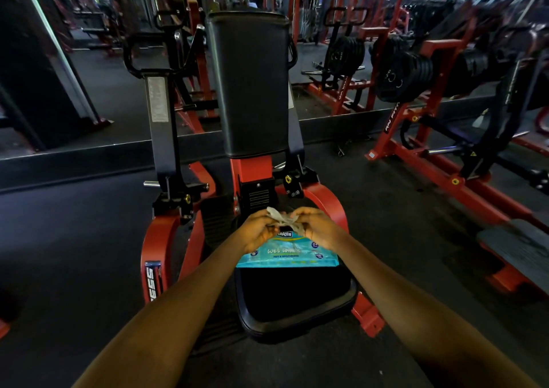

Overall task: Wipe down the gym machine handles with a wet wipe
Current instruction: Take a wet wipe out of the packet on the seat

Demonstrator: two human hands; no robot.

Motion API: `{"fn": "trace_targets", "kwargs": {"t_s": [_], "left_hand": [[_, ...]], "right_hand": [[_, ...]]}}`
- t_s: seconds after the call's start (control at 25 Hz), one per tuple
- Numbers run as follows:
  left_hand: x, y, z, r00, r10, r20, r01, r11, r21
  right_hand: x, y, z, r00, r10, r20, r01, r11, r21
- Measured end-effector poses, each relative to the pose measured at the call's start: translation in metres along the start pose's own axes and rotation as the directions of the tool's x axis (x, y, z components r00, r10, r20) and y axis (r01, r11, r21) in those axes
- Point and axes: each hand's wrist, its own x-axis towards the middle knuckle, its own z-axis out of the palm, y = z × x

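A crumpled white wet wipe (pixel 283 219) is stretched between my two hands over the machine's seat. My left hand (pixel 258 228) pinches its left end and my right hand (pixel 316 227) pinches its right end. Just below them a blue pack of wet wipes (pixel 286 254) lies on the black seat (pixel 297 298). The red and black gym machine stands in front of me with a tall black back pad (pixel 251 84). Its black looped handle (pixel 135 60) rises at the left; the right handle (pixel 292 55) is mostly hidden behind the pad.
A red plate-loaded machine (pixel 439 138) with black weight plates stands at the right. A mirror (pixel 74 60) lines the wall behind the machine. Dark rubber floor (pixel 74 239) spreads to the left, and a black step platform (pixel 517 245) lies at the right.
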Motion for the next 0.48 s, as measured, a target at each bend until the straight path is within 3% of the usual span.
{"fn": "trace_targets", "kwargs": {"t_s": [0.12,0.24,0.4,0.48], "left_hand": [[0.0005,0.0006,-0.0023,0.999,-0.015,0.039,0.017,0.999,-0.041],[0.0036,0.0011,-0.0038,0.999,-0.042,0.012,0.043,0.995,-0.094],[0.0011,-0.0026,-0.0046,0.996,0.082,0.034,-0.088,0.970,0.227],[0.0025,-0.0044,-0.0081,0.991,0.129,0.039,-0.135,0.942,0.308]], "right_hand": [[0.0028,0.0016,-0.0027,1.000,-0.018,0.010,0.019,0.996,-0.084],[0.0046,0.0037,-0.0057,1.000,0.008,-0.012,-0.008,0.998,-0.055],[0.0021,0.0068,-0.0056,0.990,-0.141,-0.009,0.127,0.917,-0.379],[0.0036,0.0074,-0.0056,0.983,-0.154,-0.100,0.111,0.933,-0.343]]}}
